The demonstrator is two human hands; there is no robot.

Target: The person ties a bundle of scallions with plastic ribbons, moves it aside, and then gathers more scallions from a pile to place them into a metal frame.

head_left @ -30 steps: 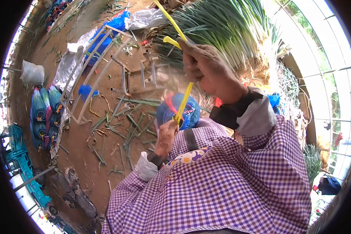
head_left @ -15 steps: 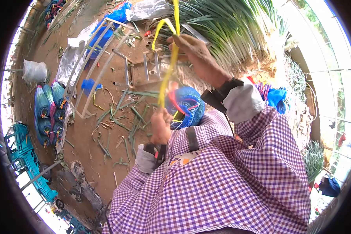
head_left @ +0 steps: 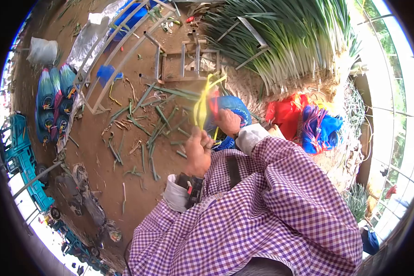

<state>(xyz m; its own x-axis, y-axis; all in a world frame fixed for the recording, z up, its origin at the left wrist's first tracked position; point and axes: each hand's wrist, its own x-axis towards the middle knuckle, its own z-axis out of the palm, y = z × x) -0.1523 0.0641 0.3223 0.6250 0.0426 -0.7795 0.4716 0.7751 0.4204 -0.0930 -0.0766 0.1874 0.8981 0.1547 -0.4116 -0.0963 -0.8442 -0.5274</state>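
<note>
My left hand (head_left: 199, 149) is closed around a yellow plastic strap (head_left: 200, 108), whose blurred loops stand up above the fist. Beside it, my right hand (head_left: 228, 122) is in front of the blue mesh bag (head_left: 238, 105), its fingers curled. Whatever those fingers grip is hidden. A red strip (head_left: 214, 102) shows at the bag's near left side, close to the right fingertips. The round bag rests just beyond my lap, and part of it is covered by my right hand.
A large stack of green onions (head_left: 299, 50) lies at the upper right. Red bags (head_left: 287, 114) and blue net bags (head_left: 324, 131) are at my right. Metal frames (head_left: 188, 60) stand ahead. Filled bags (head_left: 48, 108) are on the left, and loose leaves (head_left: 158, 131) litter the ground.
My right hand has come down from the raised yellow strap to the blue bag. The strap, stretched between both hands before, is now bunched above my left hand. The view has shifted.
</note>
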